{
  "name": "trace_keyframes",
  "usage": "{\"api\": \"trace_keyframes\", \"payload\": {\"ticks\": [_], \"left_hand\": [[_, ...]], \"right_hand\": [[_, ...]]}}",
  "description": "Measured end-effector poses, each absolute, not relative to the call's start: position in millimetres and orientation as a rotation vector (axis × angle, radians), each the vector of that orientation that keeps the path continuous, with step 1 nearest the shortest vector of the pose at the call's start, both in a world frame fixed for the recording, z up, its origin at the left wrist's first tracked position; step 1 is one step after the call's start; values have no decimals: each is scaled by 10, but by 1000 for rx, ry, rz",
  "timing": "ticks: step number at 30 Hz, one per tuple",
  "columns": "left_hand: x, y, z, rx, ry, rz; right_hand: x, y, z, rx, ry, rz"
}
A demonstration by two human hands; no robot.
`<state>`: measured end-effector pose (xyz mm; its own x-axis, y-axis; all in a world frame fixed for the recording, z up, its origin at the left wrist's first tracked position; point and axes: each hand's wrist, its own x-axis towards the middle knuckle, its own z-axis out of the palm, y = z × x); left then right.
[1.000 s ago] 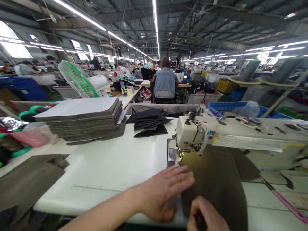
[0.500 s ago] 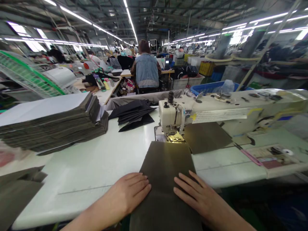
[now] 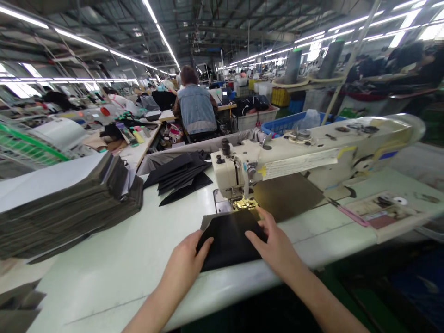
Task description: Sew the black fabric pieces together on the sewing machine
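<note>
A dark fabric piece point(image 3: 229, 238) lies on the white table point(image 3: 138, 259) just in front of the sewing machine's point(image 3: 294, 159) presser foot point(image 3: 244, 203). My left hand point(image 3: 187, 263) rests on the piece's left edge, fingers together and flat. My right hand point(image 3: 274, 245) presses on its right side, fingers stretched toward the foot. An olive fabric panel point(image 3: 287, 196) lies under the machine arm to the right.
A tall stack of olive fabric panels point(image 3: 69, 203) sits at the left. A pile of black pieces point(image 3: 180, 173) lies behind the machine. A person in a denim vest point(image 3: 196, 108) sits ahead with their back turned. A blue crate point(image 3: 287, 122) and a green fan point(image 3: 31, 145) stand nearby.
The long olive panel under my hands a moment ago is gone. A shorter dark piece now sits at the foot. Both hands moved forward toward the machine.
</note>
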<state>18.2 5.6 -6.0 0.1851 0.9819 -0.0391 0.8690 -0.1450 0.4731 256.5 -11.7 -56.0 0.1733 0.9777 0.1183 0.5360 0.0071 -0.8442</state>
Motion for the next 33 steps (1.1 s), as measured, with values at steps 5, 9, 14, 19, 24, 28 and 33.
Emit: {"api": "trace_keyframes", "payload": {"ticks": [5,9,14,19,24,28,33], "left_hand": [[131,-30,-81,2098,1916,266],[100,-84,-99,2107,1975,154],[165,-46,-58,2138,2011,-32],[218,-3,-5,2121,2023,-160],[242,-5,22,2085,2024,-190],[238,-5,69,2065,2045,-157],[165,25,121,2043,2228,-405]], "right_hand": [[2551,-144,-531,-1489,-1687,534],[2531,-207,-561,-1488,-1701,471],[2527,-240,-580,-1515,-1689,433],[2534,-217,-580,-1540,-1687,441],[2536,-189,-507,-1641,-1782,395],[2596,-185,-435,-1573,-1966,174],[2704,-192,-539,-1292,-2094,3]]}}
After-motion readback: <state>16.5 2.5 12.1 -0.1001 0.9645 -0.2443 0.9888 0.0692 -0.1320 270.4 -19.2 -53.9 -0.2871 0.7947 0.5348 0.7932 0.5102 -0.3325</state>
